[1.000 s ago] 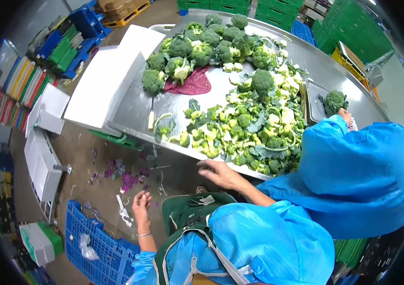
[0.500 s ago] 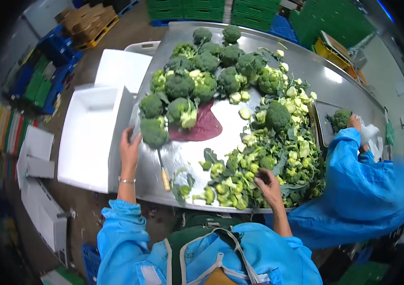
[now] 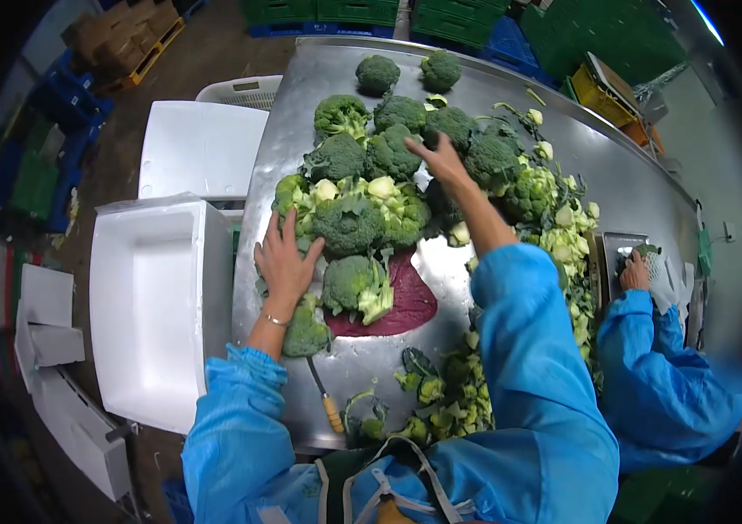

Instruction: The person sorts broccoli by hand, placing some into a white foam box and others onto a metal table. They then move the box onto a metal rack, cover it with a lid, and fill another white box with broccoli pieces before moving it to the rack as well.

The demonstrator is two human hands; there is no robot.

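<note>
Crowding the steel tabltop are broccoli heads; the left hand is laid flat, open, against them, the right hand spread, empty, above.

White foam box, knife, purple cabbage leaf, green crates, co-worker's blue sleeve

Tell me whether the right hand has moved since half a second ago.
Yes. The right hand left the trimmings at the table's near edge and reached away, past the purple leaf, onto the broccoli heads.
</note>
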